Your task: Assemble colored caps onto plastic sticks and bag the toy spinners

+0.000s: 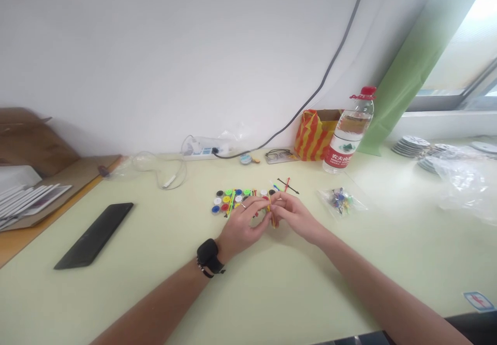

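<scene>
L forearm (155,299) slants in from bottom left, R forearm (380,275) from lower right; wrists low over the table (256,298), hands meeting just below & right of frame ctr. R hand (294,215) has thumb & index together, pinched on the yellow stick (274,221). L hand (241,228) (black watch (207,252) at wrist) curls inward, fingertips by the stick; can't tell if clamped. Discs (226,199) sit just above L hand.

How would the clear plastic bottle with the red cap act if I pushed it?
The red-capped bottle probably feels heavy, since it looks mostly full. Being tall and narrow, it might tip if pushed up high. Its smooth sides could feel slippery.
</scene>
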A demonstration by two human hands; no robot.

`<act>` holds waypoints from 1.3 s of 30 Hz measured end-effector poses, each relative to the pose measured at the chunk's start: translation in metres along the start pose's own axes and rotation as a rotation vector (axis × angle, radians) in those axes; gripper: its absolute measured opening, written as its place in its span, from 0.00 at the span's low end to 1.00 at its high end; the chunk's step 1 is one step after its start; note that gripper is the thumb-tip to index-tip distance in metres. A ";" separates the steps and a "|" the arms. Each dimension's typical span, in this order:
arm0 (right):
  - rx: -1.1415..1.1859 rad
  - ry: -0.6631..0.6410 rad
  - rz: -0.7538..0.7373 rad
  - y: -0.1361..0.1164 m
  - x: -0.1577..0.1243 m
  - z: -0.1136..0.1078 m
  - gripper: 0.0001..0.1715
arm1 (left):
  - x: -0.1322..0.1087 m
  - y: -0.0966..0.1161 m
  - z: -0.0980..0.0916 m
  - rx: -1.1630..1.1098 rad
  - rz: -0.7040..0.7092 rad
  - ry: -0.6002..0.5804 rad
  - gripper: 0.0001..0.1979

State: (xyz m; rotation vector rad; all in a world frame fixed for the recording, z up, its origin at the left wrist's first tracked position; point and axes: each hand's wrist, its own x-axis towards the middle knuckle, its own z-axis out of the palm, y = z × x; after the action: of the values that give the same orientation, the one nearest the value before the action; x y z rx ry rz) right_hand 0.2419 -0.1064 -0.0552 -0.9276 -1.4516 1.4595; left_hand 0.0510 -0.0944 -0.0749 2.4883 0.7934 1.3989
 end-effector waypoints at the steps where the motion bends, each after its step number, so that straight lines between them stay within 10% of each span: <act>1: 0.000 -0.009 0.005 0.000 0.000 -0.001 0.08 | 0.000 0.001 0.000 0.002 0.009 -0.009 0.13; 10: -0.232 -0.079 -0.024 -0.001 0.000 -0.012 0.03 | -0.005 0.001 0.004 -0.002 0.070 -0.071 0.10; 19: -0.804 0.476 -0.144 0.028 0.019 -0.082 0.23 | -0.008 0.006 0.010 -0.046 0.026 -0.380 0.07; 39: -1.238 0.311 -0.194 0.051 0.025 -0.070 0.14 | -0.003 0.013 0.001 0.094 0.160 -0.504 0.07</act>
State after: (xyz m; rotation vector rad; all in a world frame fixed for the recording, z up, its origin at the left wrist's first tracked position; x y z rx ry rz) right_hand 0.2949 -0.0556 -0.1084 -1.5557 -2.0892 0.1051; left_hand 0.0556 -0.1062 -0.0724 2.8439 0.5707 0.7187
